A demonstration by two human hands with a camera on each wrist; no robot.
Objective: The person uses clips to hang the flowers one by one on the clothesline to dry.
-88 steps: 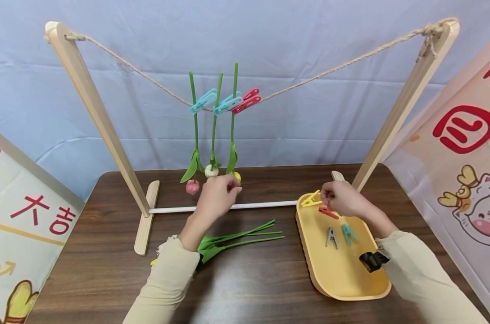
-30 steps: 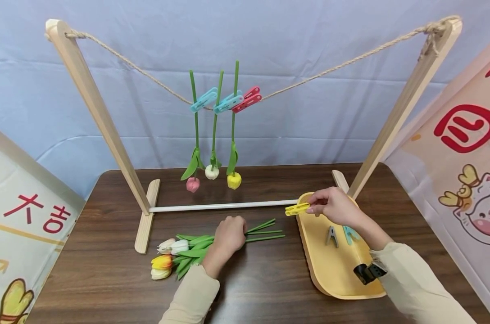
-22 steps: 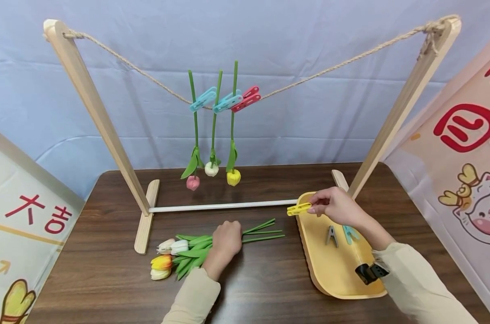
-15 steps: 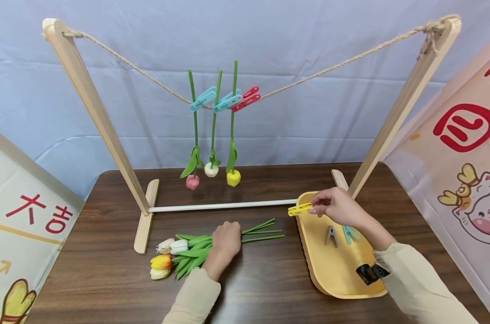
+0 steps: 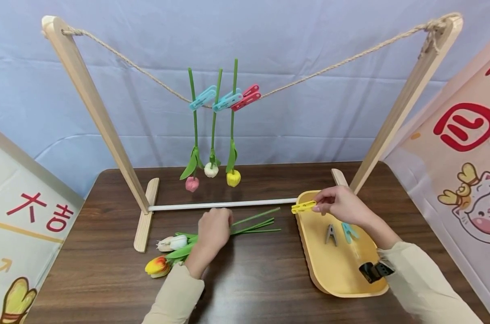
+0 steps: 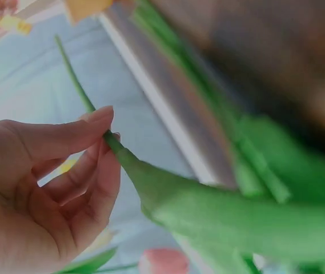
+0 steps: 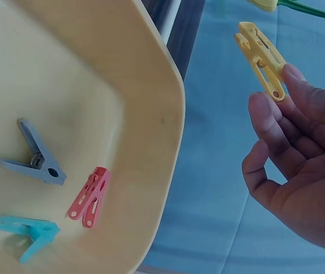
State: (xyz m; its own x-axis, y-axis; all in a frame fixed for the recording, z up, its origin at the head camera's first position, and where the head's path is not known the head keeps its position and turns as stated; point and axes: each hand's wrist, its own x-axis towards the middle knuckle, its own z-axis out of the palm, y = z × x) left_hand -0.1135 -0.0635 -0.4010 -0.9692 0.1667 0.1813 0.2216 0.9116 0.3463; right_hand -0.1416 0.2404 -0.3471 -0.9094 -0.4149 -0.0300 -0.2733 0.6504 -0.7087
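My left hand (image 5: 214, 228) pinches the green stem (image 6: 113, 142) of an artificial tulip between thumb and fingertips, above the other flowers on the table. The orange and yellow tulip head (image 5: 157, 265) lies at the left of the bunch, with white tulips (image 5: 178, 242) beside it. My right hand (image 5: 338, 204) pinches a yellow clothespin (image 7: 261, 60) by its handle end, over the yellow tray's (image 5: 330, 290) far left corner. A grey clothespin (image 7: 35, 155), a blue one (image 7: 31, 233) and a red one (image 7: 89, 197) lie in the tray; the right hand hides the red one in the head view.
A rope (image 5: 334, 67) sags between two wooden posts (image 5: 95, 108). Pink, white and yellow tulips (image 5: 233, 178) hang head-down from it, clipped by two blue clothespins (image 5: 203, 97) and a red one (image 5: 246, 97). A white rod (image 5: 229, 204) joins the stand's feet.
My right hand has taken the yellow clothespin from the tray. The left hand has gone from the hanging yellow tulip to the bunch and now raises one stem, shifting left.
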